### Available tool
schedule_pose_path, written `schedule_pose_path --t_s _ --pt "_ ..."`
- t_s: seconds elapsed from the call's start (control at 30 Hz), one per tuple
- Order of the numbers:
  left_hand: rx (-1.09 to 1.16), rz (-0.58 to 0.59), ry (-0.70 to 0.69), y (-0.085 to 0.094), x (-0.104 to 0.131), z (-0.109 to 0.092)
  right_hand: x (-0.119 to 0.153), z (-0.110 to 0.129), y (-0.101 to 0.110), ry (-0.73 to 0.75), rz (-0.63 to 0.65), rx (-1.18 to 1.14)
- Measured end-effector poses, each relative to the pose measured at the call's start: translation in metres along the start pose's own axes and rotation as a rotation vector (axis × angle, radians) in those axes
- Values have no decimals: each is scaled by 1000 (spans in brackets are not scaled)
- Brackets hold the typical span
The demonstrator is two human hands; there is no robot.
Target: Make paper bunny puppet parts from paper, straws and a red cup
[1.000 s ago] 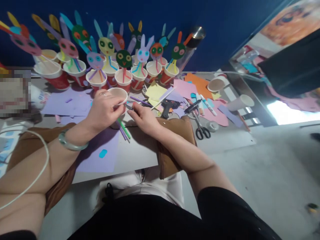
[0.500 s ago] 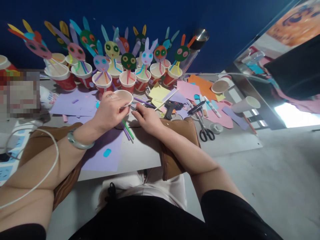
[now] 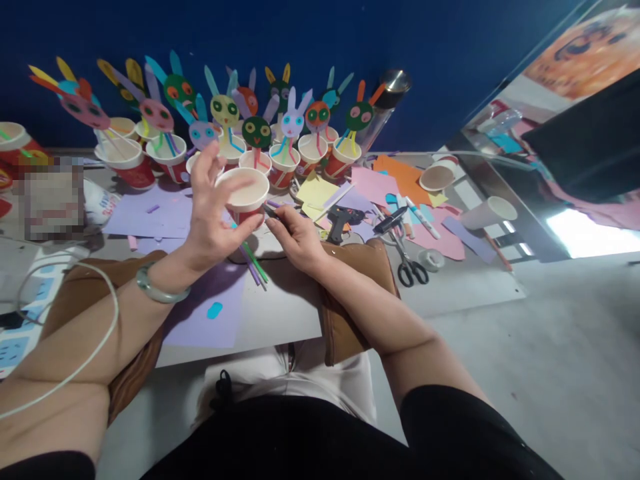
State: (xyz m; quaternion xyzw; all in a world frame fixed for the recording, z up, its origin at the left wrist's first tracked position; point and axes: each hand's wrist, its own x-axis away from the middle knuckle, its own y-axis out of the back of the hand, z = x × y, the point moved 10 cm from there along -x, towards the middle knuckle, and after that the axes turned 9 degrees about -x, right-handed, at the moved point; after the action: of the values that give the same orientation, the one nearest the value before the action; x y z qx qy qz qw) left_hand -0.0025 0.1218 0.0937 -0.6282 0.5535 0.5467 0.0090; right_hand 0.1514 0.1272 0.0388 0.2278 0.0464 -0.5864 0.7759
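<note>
A red-and-white paper cup [image 3: 250, 212] stands mouth up between my hands. My left hand [image 3: 213, 210] is at its left side, fingers spread and raised, the index finger blurred across the cup's mouth and the thumb against its lower front. My right hand [image 3: 297, 237] pinches a small dark tool [image 3: 271, 212] whose tip is near the cup's right side; its kind is hard to make out. Below the cup lie purple and green straws [image 3: 253, 265]. Behind stand several cups with paper rabbit heads [image 3: 257, 133] on straws.
A black glue gun [image 3: 341, 221], black-handled scissors [image 3: 413, 272], a tape roll [image 3: 431, 259] and markers [image 3: 424, 219] lie to the right among paper sheets [image 3: 395, 175]. Purple paper [image 3: 210, 327] lies in front. A clear bottle [image 3: 385, 110] stands behind; a white cable [image 3: 113, 327] loops at left.
My left hand has loosened from the cup, its fingers lifting up and spreading, so more of the cup's mouth and red side shows. My right hand stays beside the cup.
</note>
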Motion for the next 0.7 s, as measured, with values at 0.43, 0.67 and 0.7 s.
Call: schedule_pose_path --t_s 0.43,0.67,0.7 --pt "603 296 295 -42 0 27 2 9 4 87 13 -49" --pt "421 234 225 -36 -6 34 3 11 16 68 -86 297" --pt "400 233 218 -37 -6 36 3 11 18 63 -100 317"
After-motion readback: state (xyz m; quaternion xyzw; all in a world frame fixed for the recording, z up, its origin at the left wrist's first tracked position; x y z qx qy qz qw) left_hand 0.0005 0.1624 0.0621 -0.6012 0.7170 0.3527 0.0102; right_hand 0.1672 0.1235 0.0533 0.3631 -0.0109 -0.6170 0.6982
